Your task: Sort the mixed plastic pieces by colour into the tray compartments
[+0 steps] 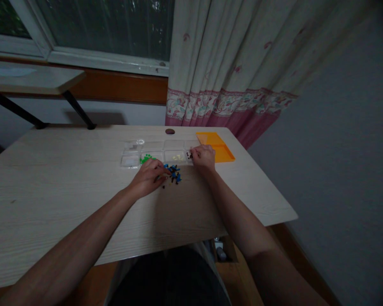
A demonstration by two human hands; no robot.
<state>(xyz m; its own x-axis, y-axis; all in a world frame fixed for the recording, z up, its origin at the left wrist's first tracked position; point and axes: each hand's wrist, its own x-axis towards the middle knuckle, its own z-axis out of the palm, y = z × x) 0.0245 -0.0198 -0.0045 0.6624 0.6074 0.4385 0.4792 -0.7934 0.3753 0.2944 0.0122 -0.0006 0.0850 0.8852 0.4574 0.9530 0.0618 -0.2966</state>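
A loose pile of small blue and black pieces [172, 173] lies on the table in front of the clear compartment box [130, 161]. My left hand [150, 175] reaches to the pile's left edge, fingertips at the pieces and thumb apart below them. Green pieces [147, 158] fill part of one compartment, just behind that hand. Pale yellow pieces [178, 157] lie in the compartment to its right. Over the box's right end, my right hand [204, 157] has its fingers pinched beside some dark pieces [189, 154]; whatever is between the fingertips is too small to make out.
An orange tray [225, 153] lies right of the box, partly behind my right hand. A dark oval object [170, 131] sits near the table's [83, 191] back edge. At the left rear stands a raised shelf [35, 80] on black legs. Curtains [210, 76] hang behind.
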